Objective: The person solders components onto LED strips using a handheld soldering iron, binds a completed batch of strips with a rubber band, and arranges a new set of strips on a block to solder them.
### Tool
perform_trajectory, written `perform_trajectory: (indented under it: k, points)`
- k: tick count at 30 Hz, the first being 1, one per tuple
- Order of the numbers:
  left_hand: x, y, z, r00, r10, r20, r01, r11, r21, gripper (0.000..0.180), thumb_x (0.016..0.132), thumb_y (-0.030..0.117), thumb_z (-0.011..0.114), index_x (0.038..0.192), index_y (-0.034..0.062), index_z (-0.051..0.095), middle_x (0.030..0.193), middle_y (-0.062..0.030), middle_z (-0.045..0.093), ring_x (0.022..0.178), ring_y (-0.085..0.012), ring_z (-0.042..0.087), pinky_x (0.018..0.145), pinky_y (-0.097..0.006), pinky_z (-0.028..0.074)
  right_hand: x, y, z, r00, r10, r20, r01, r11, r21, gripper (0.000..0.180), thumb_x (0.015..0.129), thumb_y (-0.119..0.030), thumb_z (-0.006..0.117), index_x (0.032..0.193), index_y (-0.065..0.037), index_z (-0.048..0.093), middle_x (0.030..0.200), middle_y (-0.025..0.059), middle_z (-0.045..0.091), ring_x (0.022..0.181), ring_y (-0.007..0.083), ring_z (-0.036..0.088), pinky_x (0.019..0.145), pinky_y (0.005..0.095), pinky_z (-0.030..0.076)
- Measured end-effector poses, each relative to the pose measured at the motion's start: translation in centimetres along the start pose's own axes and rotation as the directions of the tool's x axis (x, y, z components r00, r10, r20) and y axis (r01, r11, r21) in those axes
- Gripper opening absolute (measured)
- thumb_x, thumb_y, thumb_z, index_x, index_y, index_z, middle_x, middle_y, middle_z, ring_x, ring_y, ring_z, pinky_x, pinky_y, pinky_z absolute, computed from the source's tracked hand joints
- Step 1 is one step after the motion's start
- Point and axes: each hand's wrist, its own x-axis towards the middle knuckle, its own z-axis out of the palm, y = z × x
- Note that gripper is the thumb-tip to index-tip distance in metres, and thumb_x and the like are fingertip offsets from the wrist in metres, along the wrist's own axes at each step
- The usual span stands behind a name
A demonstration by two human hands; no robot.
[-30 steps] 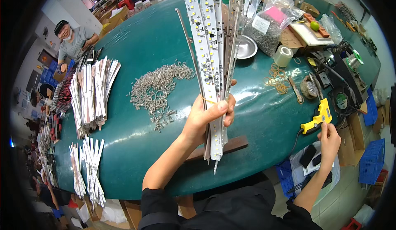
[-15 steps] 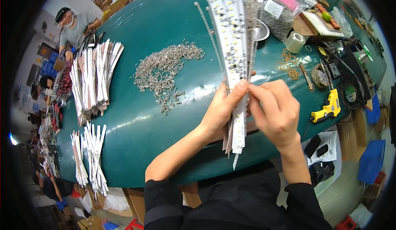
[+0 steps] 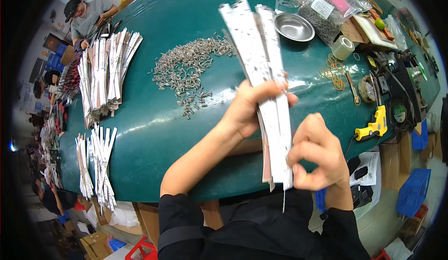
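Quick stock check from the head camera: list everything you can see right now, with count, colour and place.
bundle of long strips: one bundle, white, held above the table
table: one, dark green, spans the view
small metal parts: one loose heap, silvery, table centre
stacked strips: one big pile, white, table left
smaller strip bunches: about two, white, near left edge
metal bowl: one, silvery, far side
bag of small parts: one, clear, right of the bowl
tape roll: one, pale, right
rubber bands: several, yellowish, right
glue gun: one, yellow, right edge
co-worker: one, grey top, far left
left hand: grips the bundle's middle
right hand: pinches the bundle's lower end
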Motion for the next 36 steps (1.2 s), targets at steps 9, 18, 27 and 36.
perform_trajectory:
  k: [9,18,27,36]
  points:
    - [1.5,6.0,-5.4,0.960,0.280,-0.018,-0.254,0.842,-0.476,0.036,0.075,0.004,0.058,0.107,-0.0006,0.043,0.086,-0.0058,0.046,0.072,-0.0131,0.048,0.070,-0.029,0.046,-4.5,0.5,-2.7,0.977,0.143,-0.155,-0.169,0.971,-0.169,0.015,0.059,-0.004,0.063,0.073,-0.007,0.058,0.076,0.0050,0.053,0.070,0.0244,0.053,0.068,0.0361,0.040]
    - [-1.3,5.9,-1.4,0.884,0.391,0.258,-0.382,0.283,0.880,0.045,0.069,0.007,0.068,0.111,0.0013,0.053,0.096,-0.0083,0.057,0.081,-0.0178,0.056,0.070,-0.033,0.045,-12.4,8.6,-7.4,0.520,0.358,-0.776,-0.747,0.630,-0.210,0.012,0.090,-0.011,0.062,0.097,-0.001,0.062,0.082,0.0089,0.060,0.068,0.0189,0.058,0.064,0.0310,0.048]
    - [9.4,0.2,1.6,0.474,-0.361,0.803,-0.859,-0.390,0.332,0.055,0.064,0.007,0.072,0.116,0.0116,0.054,0.100,-0.0053,0.057,0.097,-0.0244,0.057,0.083,-0.036,0.045,-20.8,8.4,-8.5,0.150,0.545,-0.825,-0.985,0.150,-0.080,0.047,0.094,-0.045,0.055,0.098,0.001,0.064,0.081,0.0148,0.066,0.076,0.0274,0.063,0.072,0.0379,0.048]
    - [14.0,0.2,-0.4,0.506,-0.424,0.751,-0.844,-0.422,0.330,0.082,0.062,0.008,0.077,0.136,0.0280,0.050,0.134,-0.0057,0.052,0.125,-0.0290,0.047,0.106,-0.043,0.038,-17.7,8.3,-9.5,0.059,0.633,-0.772,-0.976,-0.127,-0.178,0.078,0.083,-0.067,0.056,0.099,0.009,0.064,0.091,0.0200,0.068,0.088,0.0359,0.065,0.082,0.0437,0.048]
